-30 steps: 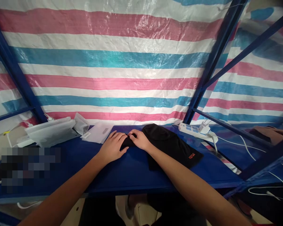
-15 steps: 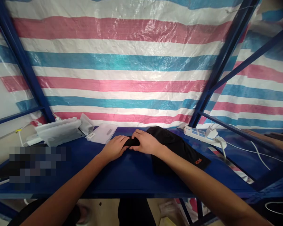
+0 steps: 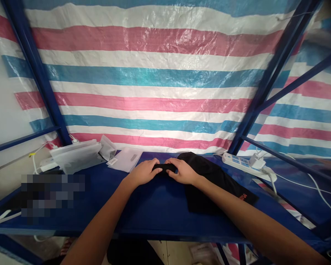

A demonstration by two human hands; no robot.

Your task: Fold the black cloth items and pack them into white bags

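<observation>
Between my two hands is a small black bundle (image 3: 164, 168), rolled or folded; what exactly it is I cannot make out. My left hand (image 3: 145, 172) grips its left end, thumb in front and fingers behind. At the other end my right hand (image 3: 183, 171) pinches it the same way. Just right of the hands, partly under my right forearm, a black cloth garment or bag (image 3: 209, 184) with small orange lettering lies flat on the blue tabletop (image 3: 151, 213).
White envelopes or bags (image 3: 78, 156) and a flat white packet (image 3: 125, 159) lie at the back left. A white power strip (image 3: 246, 165) with plugs and cables sits at the right. Blue metal posts (image 3: 41, 77) frame a striped plastic sheet (image 3: 154, 77).
The view has shifted, so everything sits slightly further right. My hands still hold the black bundle, with the fingers at its two ends more evenly placed.
</observation>
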